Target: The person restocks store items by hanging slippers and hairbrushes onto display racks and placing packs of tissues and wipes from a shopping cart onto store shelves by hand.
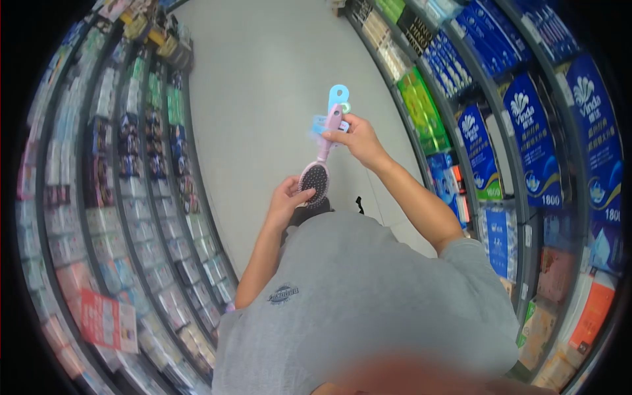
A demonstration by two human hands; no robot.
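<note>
A pink hairbrush [315, 181] with a dark oval bristle pad is held out in front of my grey shirt, pad facing up. My left hand [289, 197] grips the brush head, its thumb lying on the bristles. Around the handle near its end, the fingers of my right hand [355, 139] are closed. A light blue card tag [338, 96] with a round hole sticks out past the handle end. More of the blue card shows beside the handle, partly behind it.
Shelves [122, 191] of small packaged goods line the left side. On the right, shelves hold blue Vinda tissue packs [534, 141] and a green pack [423, 108]. A red and white sign [108, 320] juts from the left shelf. Between them runs a grey tiled floor [263, 59].
</note>
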